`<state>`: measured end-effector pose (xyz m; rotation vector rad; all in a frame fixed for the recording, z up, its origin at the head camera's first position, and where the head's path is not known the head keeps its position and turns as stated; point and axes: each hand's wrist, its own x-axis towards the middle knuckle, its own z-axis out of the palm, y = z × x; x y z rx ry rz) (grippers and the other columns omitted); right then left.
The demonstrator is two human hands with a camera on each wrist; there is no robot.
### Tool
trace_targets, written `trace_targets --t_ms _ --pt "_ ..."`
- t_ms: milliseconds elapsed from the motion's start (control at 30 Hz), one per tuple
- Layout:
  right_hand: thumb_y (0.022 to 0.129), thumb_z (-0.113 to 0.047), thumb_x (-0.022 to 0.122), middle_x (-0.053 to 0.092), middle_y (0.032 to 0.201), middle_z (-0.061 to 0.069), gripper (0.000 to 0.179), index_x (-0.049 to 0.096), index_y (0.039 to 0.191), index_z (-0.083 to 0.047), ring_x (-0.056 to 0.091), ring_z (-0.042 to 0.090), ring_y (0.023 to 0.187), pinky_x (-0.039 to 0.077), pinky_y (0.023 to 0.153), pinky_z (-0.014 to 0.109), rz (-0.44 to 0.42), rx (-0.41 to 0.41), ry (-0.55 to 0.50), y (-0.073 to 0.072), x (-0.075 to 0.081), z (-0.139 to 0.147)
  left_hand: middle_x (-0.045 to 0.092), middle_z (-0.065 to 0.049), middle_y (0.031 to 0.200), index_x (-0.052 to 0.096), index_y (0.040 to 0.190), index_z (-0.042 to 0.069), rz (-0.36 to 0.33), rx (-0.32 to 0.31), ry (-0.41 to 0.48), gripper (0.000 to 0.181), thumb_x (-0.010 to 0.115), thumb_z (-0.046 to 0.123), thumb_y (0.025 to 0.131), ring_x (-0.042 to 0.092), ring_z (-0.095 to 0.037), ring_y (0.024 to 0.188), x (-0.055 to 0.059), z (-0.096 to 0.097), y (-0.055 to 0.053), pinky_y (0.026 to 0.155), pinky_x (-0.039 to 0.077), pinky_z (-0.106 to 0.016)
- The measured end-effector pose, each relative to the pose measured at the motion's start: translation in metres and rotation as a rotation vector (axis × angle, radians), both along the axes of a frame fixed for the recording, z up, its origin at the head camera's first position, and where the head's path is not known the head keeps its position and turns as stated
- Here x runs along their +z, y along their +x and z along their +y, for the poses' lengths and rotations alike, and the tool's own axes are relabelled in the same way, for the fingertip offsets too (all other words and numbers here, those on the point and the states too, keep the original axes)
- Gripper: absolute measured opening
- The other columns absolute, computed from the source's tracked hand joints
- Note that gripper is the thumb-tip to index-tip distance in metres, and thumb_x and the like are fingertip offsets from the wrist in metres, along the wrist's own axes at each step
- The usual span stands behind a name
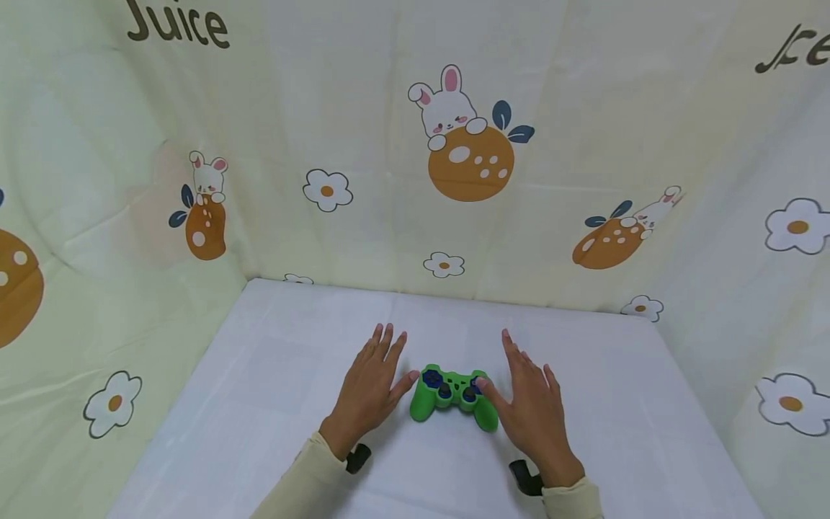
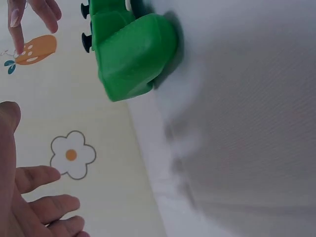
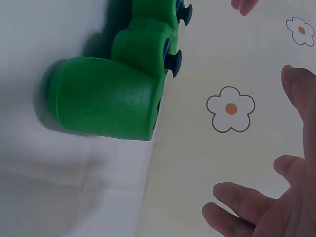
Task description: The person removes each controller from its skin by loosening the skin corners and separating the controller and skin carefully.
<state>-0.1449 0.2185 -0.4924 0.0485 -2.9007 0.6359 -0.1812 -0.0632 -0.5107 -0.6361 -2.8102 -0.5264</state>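
Note:
A green game controller [image 1: 456,382] with dark blue buttons and two black thumbsticks lies face up on the white table [image 1: 603,404]. My left hand [image 1: 369,382] is just left of it, fingers extended and thumb toward its left grip. On the other side my right hand [image 1: 534,411] is spread, its thumb overlapping the controller's right buttons in the head view. Both wrist views show air between the palms and the controller. One green grip [image 2: 136,54] fills the top of the left wrist view; the other grip [image 3: 103,98] is large in the right wrist view.
Behind the table hangs a cream cloth [image 1: 363,238] printed with bunnies, oranges and flowers; it also covers both sides. Black wrist camera mounts [image 1: 527,478] stick out by the sleeves. The table's back edge meets the cloth beyond the hands.

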Motion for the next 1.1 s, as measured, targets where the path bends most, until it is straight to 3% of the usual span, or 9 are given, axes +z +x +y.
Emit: trace_targets --t_ms 200,400,567,800,1100 --pt "0.100 -0.055 0.069 0.045 0.166 0.020 0.096 0.009 0.172 -0.033 0.045 0.048 0.150 0.025 0.124 0.071 -0.013 0.013 -0.042 0.000 -0.006 0.000 0.036 -0.020 0.171 0.039 0.164 0.007 0.020 -0.013 0.018 0.075 0.054 0.054 0.108 0.033 -0.037 0.160 -0.010 0.003 0.001 0.127 0.034 -0.051" --pt "0.099 -0.062 0.066 0.049 0.161 0.025 0.097 0.004 0.171 -0.038 0.051 0.052 0.143 0.042 0.112 0.071 -0.077 0.028 -0.121 -0.002 -0.012 0.002 0.048 -0.017 0.164 0.043 0.161 0.008 0.027 -0.032 0.091 0.075 0.062 0.053 0.105 0.045 -0.035 0.153 -0.019 0.007 0.000 0.123 0.040 -0.050" --pt "0.099 -0.065 0.064 0.050 0.157 0.029 0.096 0.004 0.170 -0.043 0.051 0.054 0.142 0.044 0.109 0.072 -0.142 0.034 -0.181 -0.002 -0.018 0.003 0.055 -0.014 0.159 0.047 0.159 0.009 0.021 -0.041 0.136 0.074 0.069 0.050 0.102 0.051 -0.032 0.149 -0.026 0.011 0.002 0.120 0.044 -0.049" --pt "0.099 -0.058 0.069 0.051 0.159 0.026 0.094 0.010 0.170 -0.042 0.052 0.054 0.141 0.044 0.109 0.072 -0.173 0.038 -0.198 -0.004 -0.025 0.002 0.059 -0.011 0.156 0.050 0.157 0.011 0.001 -0.051 0.163 0.074 0.073 0.050 0.098 0.055 -0.029 0.143 -0.034 0.017 0.004 0.115 0.049 -0.046" --pt "0.097 -0.054 0.073 0.054 0.159 0.018 0.093 0.020 0.171 -0.032 0.052 0.051 0.143 0.044 0.110 0.071 -0.194 0.075 -0.208 -0.003 -0.037 0.003 0.066 -0.010 0.145 0.053 0.155 0.011 0.011 -0.068 0.165 0.076 0.076 0.052 0.095 0.062 -0.026 0.134 -0.044 0.023 0.005 0.108 0.054 -0.043"
